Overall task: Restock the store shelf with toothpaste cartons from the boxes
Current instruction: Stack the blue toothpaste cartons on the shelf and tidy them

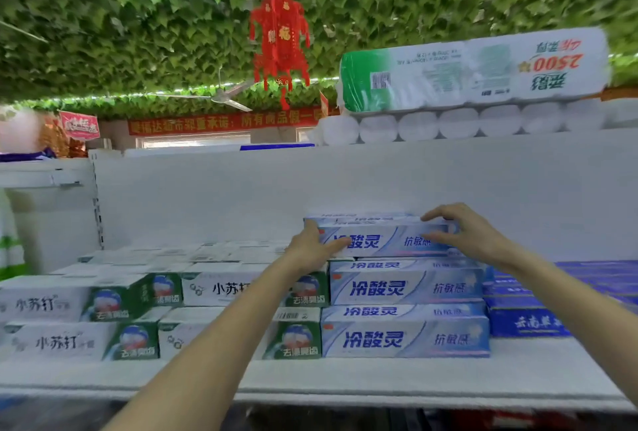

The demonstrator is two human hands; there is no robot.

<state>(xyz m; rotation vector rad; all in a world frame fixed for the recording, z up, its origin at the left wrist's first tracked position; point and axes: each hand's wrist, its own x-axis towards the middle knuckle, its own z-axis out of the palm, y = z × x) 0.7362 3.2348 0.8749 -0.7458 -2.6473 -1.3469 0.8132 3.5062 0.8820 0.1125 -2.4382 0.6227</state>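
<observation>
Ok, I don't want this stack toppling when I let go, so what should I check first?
1. The top carton looks seated on the blue-and-white stack: ok.
2. Its label faces front and is upright: ok.
3. The left hand holds its left end: ok.
4. The right hand grips its right end, fingers over the top: ok.
5. Its front is flush with the cartons below: cannot tell, the wide-angle view bends the lines.
6. There is free room above it, in front of the back panel: ok.
</observation>
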